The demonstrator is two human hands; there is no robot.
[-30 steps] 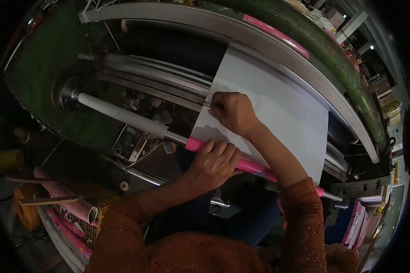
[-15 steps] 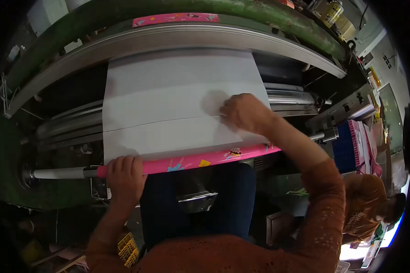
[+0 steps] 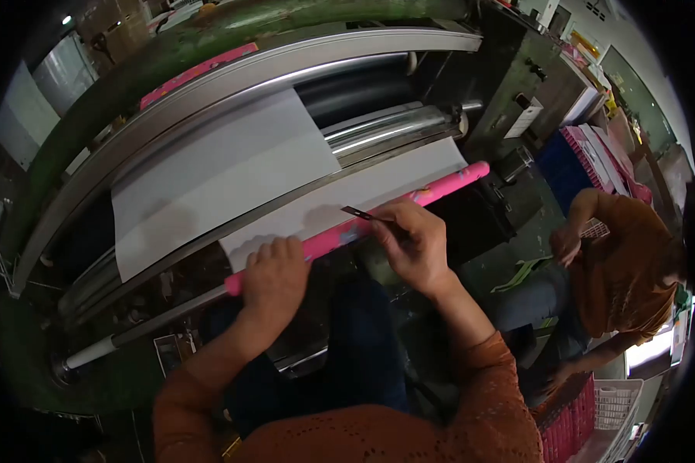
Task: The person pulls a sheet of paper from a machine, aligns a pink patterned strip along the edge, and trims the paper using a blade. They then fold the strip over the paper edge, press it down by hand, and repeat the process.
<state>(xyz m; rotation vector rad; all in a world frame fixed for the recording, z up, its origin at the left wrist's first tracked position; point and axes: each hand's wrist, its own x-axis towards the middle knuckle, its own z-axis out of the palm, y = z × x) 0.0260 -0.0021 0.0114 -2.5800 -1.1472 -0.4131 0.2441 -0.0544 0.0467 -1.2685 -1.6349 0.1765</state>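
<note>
A pink printed roll [image 3: 448, 184] lies slanted across the machine front, with a strip of its white underside [image 3: 394, 171] spread behind it. My left hand [image 3: 272, 274] rests over the roll near its left end, fingers wrapped on it. In my right hand [image 3: 411, 241] is a small dark blade [image 3: 356, 212], pinched by the fingers close to the roll's middle. Beyond the metal bar, a separate white sheet [image 3: 224, 166] comes down from the machine with a cut lower edge.
A metal shaft [image 3: 162, 318] runs toward the lower left. Shiny rollers [image 3: 398, 130] and a curved metal beam [image 3: 301, 63] lie behind. At right, another person [image 3: 622, 262] sits near a blue crate [image 3: 567, 166]; a white basket [image 3: 616, 405] stands below.
The white sheet is now parted in two. The pink roll and its strip have shifted away from the shaft, toward the right. My right hand has come back to the roll, and the view has turned.
</note>
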